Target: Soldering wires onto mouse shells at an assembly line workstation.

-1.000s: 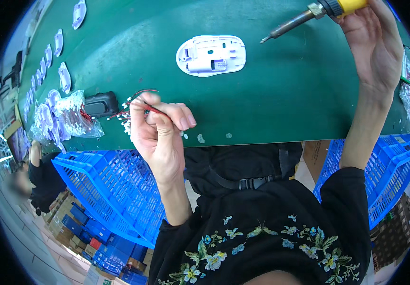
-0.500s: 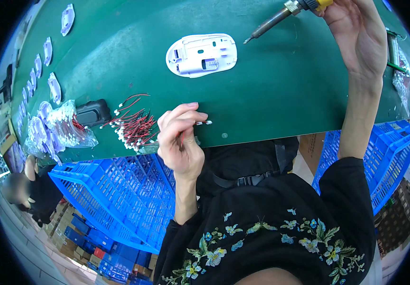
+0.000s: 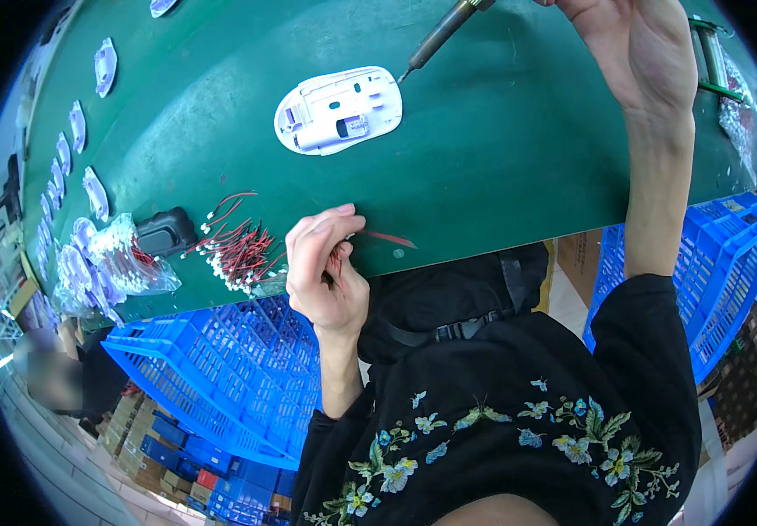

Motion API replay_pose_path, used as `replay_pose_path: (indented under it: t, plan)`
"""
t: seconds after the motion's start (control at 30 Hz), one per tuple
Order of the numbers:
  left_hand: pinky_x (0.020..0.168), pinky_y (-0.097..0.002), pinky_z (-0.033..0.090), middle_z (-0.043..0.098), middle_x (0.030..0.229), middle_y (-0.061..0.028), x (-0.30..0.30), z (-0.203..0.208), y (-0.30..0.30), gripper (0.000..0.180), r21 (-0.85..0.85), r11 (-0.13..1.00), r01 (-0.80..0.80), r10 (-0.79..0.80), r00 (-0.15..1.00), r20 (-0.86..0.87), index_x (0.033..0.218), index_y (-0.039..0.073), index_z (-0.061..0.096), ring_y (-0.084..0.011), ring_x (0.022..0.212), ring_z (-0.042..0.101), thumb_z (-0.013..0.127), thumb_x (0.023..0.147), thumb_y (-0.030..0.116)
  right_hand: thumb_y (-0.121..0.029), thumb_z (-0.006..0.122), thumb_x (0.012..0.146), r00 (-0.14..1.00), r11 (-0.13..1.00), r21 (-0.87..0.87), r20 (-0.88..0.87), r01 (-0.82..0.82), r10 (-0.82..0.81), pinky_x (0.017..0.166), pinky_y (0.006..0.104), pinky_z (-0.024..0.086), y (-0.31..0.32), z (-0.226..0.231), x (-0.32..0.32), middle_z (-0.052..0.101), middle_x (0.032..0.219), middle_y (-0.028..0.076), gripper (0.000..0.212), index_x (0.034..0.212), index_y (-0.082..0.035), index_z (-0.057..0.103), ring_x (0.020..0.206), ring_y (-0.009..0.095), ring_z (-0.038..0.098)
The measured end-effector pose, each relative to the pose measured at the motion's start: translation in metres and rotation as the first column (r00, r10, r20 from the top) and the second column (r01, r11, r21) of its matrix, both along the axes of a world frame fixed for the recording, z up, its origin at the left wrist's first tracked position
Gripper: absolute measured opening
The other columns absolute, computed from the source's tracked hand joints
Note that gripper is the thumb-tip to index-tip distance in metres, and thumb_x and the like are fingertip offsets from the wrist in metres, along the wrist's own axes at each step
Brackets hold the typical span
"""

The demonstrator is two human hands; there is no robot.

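My left hand (image 3: 328,273) is closed near the table's front edge, with thin red wires (image 3: 389,238) between its fingers, one end sticking out to the right. My right hand (image 3: 637,48), at the top right, grips a soldering iron (image 3: 438,40); its handle is mostly cut off by the upper edge. The iron's tip points down-left, right by the far right end of a white plastic mouse-shaped shell (image 3: 313,130); I cannot tell whether they touch. The shell lies inner side up on the table. Left of my left hand lies a pile of red wires with white connectors (image 3: 245,256).
Farther left are a black case (image 3: 166,231), a clear bag of wires (image 3: 128,254) and several white shells (image 3: 95,193) along the green table (image 3: 501,167). A wire spool (image 3: 712,60) stands at the right. Blue crates (image 3: 221,359) sit below the edge; another person (image 3: 98,373) is at the left.
The view has shifted slightly. The soldering iron's tip has moved nearer the white shell. From my left hand a bare red wire end now sticks out where a white connector did.
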State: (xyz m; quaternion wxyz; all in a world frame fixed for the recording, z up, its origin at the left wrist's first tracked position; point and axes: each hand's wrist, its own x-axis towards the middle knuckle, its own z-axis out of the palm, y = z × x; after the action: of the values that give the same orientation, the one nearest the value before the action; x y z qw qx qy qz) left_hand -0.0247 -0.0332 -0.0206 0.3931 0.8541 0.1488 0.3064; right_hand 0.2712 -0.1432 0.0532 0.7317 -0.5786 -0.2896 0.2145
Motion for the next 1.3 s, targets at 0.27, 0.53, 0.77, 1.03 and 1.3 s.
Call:
replay_pose_path:
  t: [0.27, 0.53, 0.77, 1.03, 1.3]
  plan:
    - [0.094, -0.0436, 0.048, 0.076, 0.106, -0.0123, 0.011, 0.016, 0.012, 0.040, 0.201, 0.959, 0.198, -0.145, 0.957, -0.251, 0.123, -0.002, 0.062, -0.0326, 0.108, 0.070, 0.074, 0.085, 0.000, -0.031, 0.064, 0.100, 0.986, 0.992, 0.093, -0.135, -0.083, 0.095, 0.067, 0.0261, 0.053, -0.008, -0.001, 0.012, 0.073, 0.099, 0.019, 0.032, 0.110, -0.001, 0.062, 0.083, 0.015, 0.070]
    - [0.106, -0.0477, 0.039, 0.070, 0.128, -0.0136, -0.004, 0.041, 0.038, 0.103, 0.101, 0.896, 0.432, -0.377, 0.862, -0.338, 0.152, 0.002, 0.034, -0.0343, 0.136, 0.054, 0.088, 0.067, 0.025, -0.031, 0.066, 0.099, 0.978, 0.998, 0.039, -0.199, -0.050, 0.057, 0.065, 0.0249, 0.052, -0.002, 0.019, -0.002, 0.072, 0.099, 0.016, 0.034, 0.112, 0.001, 0.063, 0.078, 0.012, 0.066]
    - [0.094, -0.0447, 0.046, 0.061, 0.120, -0.0082, 0.033, 0.067, 0.050, 0.055, 0.141, 0.734, 0.665, -0.438, 0.621, -0.650, 0.118, 0.009, 0.069, -0.0317, 0.113, 0.058, 0.084, 0.067, 0.025, -0.033, 0.069, 0.098, 0.984, 0.999, 0.014, -0.174, -0.043, 0.045, 0.065, 0.0241, 0.052, -0.007, 0.014, -0.001, 0.069, 0.097, 0.010, 0.038, 0.116, 0.000, 0.063, 0.079, 0.010, 0.064]
    - [0.085, -0.0397, 0.047, 0.064, 0.099, -0.0025, 0.011, 0.038, 0.045, 0.025, 0.330, 0.657, 0.678, -0.443, 0.702, -0.558, 0.099, 0.009, 0.068, -0.0205, 0.096, 0.063, 0.078, 0.081, 0.023, -0.035, 0.072, 0.096, 0.986, 0.997, 0.055, -0.157, -0.045, 0.053, 0.060, 0.0197, 0.050, -0.009, 0.013, 0.001, 0.066, 0.099, 0.007, 0.040, 0.116, -0.001, 0.064, 0.076, 0.006, 0.059]
    - [0.080, -0.0416, 0.046, 0.063, 0.097, -0.0062, 0.020, 0.028, 0.059, 0.020, 0.301, 0.812, 0.500, -0.405, 0.854, -0.326, 0.093, 0.009, 0.063, -0.0279, 0.089, 0.062, 0.078, 0.081, 0.016, -0.032, 0.068, 0.098, 0.987, 0.994, 0.029, -0.123, 0.104, -0.100, 0.069, 0.0240, 0.052, 0.001, 0.011, -0.009, 0.070, 0.102, 0.011, 0.037, 0.118, -0.001, 0.063, 0.083, 0.012, 0.065]
